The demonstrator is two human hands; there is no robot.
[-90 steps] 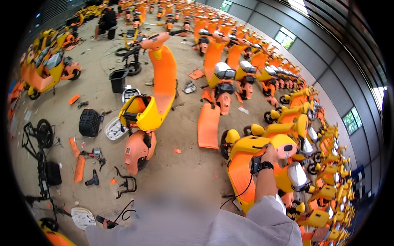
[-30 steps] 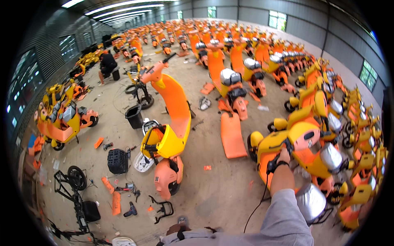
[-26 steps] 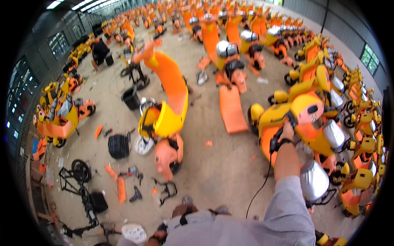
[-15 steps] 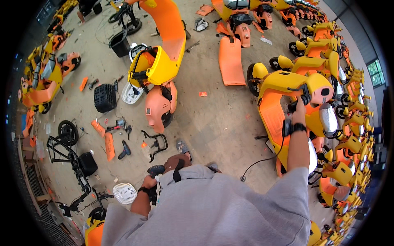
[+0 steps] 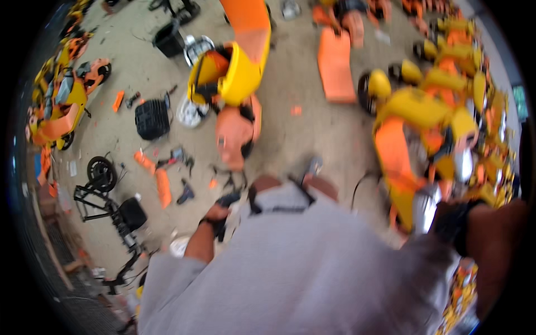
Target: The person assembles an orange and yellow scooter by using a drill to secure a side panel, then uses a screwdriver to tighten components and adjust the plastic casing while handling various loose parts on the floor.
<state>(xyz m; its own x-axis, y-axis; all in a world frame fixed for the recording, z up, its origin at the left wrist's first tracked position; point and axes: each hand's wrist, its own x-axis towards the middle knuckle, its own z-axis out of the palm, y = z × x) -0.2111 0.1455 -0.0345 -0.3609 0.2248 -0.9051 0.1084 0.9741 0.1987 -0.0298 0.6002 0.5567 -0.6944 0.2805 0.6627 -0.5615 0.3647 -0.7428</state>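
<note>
I look straight down over my grey shirt (image 5: 312,262); the picture is blurred. My left hand (image 5: 216,213), with a dark band at the wrist, hangs by my hip just above a black handlebar piece (image 5: 228,199) on the floor; whether it holds anything I cannot tell. My right forearm comes in from the right edge, and my right hand (image 5: 446,220), dark at the wrist, sits against the yellow and orange scooter (image 5: 416,120) near its silver part (image 5: 425,207). Its fingers are too blurred to read.
A partly stripped yellow and orange scooter body (image 5: 237,75) lies ahead, with an orange panel (image 5: 335,64) beside it. Loose parts dot the concrete floor: a black battery box (image 5: 152,118), a wheel (image 5: 101,174), a black frame (image 5: 114,209), orange pieces (image 5: 163,187). More scooters crowd the right and left edges.
My head has tipped down sharply, so the hall gave way to floor and my own body. My right arm now reaches from the right edge; my left hand has come into view.
</note>
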